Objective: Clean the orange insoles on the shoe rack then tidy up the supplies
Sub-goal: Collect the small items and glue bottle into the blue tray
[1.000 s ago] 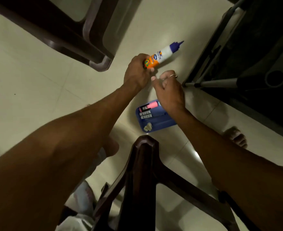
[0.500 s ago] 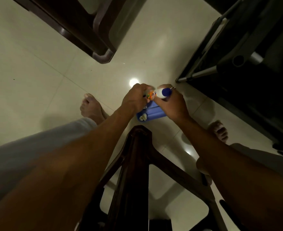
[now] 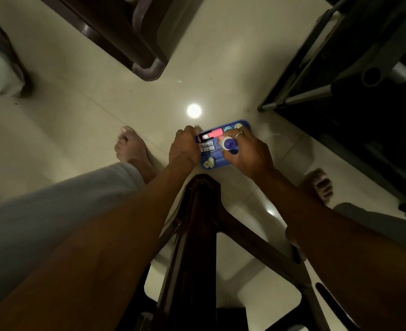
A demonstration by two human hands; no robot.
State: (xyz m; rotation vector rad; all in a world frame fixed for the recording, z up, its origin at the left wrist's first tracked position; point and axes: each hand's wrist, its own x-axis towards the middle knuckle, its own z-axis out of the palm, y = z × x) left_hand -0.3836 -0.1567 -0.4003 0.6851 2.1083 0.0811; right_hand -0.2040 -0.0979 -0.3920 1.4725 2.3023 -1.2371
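Dark stool (image 3: pixel 197 235) nearest me, between both forearms. Left hand (image 3: pixel 184 149) has let go of the bottle since half a second ago, and its fingers now curl on the left rim of the blue tray (image 3: pixel 245 124). Right hand (image 3: pixel 247 154) alone grips the bottle (image 3: pixel 229 145), blue cap facing up at me, lowered into the tray beside the pink tube (image 3: pixel 215 134). The tray sits on the floor (image 3: pixel 77 115). Shoe rack (image 3: pixel 300 96) is beyond, far right.

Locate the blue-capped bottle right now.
Head view, centre: the bottle is gripped in the right hand, over the blue tray on the floor, just right of the pink tube.
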